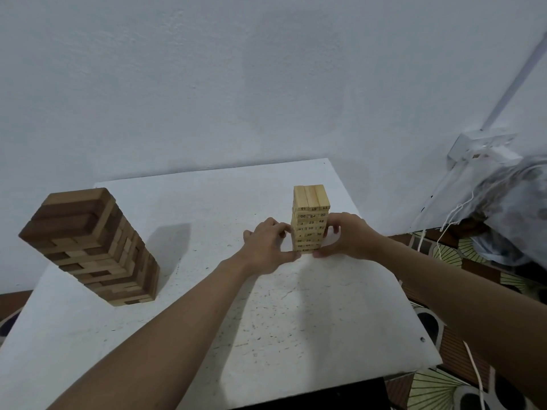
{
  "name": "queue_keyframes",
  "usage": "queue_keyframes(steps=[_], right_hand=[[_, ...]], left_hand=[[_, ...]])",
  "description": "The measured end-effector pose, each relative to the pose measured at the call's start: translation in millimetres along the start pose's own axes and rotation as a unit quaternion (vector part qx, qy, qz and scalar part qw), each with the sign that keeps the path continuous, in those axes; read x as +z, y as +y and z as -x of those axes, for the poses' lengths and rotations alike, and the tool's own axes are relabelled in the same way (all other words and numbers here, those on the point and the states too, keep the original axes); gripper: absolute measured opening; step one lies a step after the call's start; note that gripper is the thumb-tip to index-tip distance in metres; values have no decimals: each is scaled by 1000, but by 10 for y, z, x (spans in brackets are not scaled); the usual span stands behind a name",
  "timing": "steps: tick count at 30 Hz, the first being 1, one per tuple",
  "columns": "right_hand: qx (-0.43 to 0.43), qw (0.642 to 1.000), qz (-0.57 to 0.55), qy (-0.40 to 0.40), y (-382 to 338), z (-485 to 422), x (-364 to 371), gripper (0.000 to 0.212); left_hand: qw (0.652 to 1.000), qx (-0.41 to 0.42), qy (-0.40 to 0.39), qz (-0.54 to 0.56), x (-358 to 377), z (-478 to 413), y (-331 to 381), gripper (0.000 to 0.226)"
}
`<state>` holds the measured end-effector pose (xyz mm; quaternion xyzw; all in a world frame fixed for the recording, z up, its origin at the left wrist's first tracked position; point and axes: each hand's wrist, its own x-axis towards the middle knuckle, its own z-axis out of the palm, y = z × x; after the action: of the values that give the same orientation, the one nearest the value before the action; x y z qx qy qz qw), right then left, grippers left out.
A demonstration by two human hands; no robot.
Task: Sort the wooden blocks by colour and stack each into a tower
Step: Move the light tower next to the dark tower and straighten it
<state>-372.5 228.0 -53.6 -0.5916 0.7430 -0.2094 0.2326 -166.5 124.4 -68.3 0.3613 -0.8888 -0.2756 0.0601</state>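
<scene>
A tower of small light wooden blocks (311, 208), with numbers printed on their ends, stands upright on the white table (183, 321) toward the back right. My left hand (268, 245) grips its lower left side with curled fingers and thumb. My right hand (344, 236) grips the lower right side the same way. A bigger tower of dark and mid-brown blocks (91, 250) stands at the table's left, apart from both hands.
A pale wall rises right behind the table. To the right, off the table, lie a plastic-wrapped bundle (509, 202) with white cords and a patterned floor covering (444, 389). A white socket box (485, 149) is mounted on the wall.
</scene>
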Motion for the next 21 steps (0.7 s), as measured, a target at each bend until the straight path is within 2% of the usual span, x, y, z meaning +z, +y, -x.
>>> queue_keyframes(steps=[6,12,21], right_hand=[[9,1000,-7,14,-87,-21,88,57],[-16,1000,-15,8,-306,2,197,40],[-35,999,7,-5,-654,19,464,47]], left_hand=[[1000,1,-2,-1,-48,73,-91,54],[1000,3,-4,-8,-120,220,-239,52],[1000,-2,-14,28,-261,562,-526,52]])
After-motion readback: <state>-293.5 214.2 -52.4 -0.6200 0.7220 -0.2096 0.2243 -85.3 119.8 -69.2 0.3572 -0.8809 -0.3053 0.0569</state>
